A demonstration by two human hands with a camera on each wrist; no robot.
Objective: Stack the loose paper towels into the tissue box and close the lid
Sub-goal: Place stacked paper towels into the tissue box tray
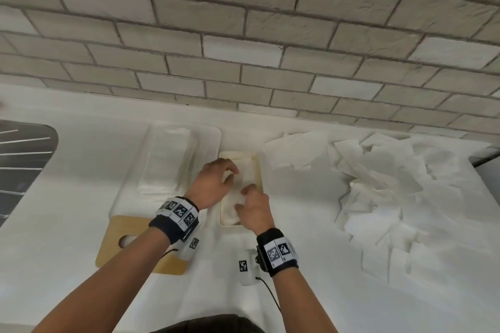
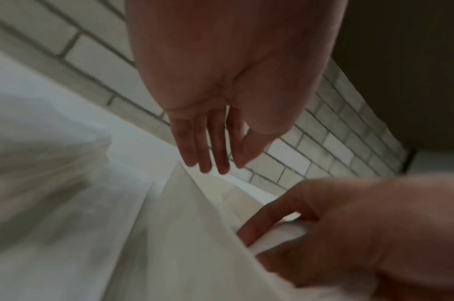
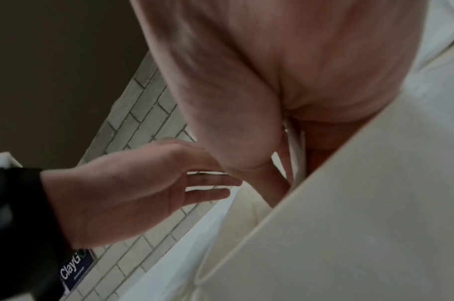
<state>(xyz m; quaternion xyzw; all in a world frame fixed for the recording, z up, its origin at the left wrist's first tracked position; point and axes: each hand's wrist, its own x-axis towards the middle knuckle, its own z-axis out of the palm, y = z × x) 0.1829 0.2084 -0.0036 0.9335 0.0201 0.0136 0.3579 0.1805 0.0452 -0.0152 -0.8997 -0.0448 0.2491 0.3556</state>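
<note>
Step in hand: seating towels in the box (image 1: 259, 170), under both my hands.
Left hand (image 1: 213, 184): flat, fingers straight.
Right hand (image 1: 254, 209): pinching a towel (image 3: 294, 154).
Next move: fetch from the pile (image 1: 384, 170) to my right; lid (image 1: 130, 240) below my left wrist.

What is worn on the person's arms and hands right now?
Both forearms and hands are bare: no sleeves, no gloves. The left hand and right hand each sit beyond a dark wristband wrapped with white panels of black square tag markings. A thin black cable trails from the right band's small white unit.
</note>
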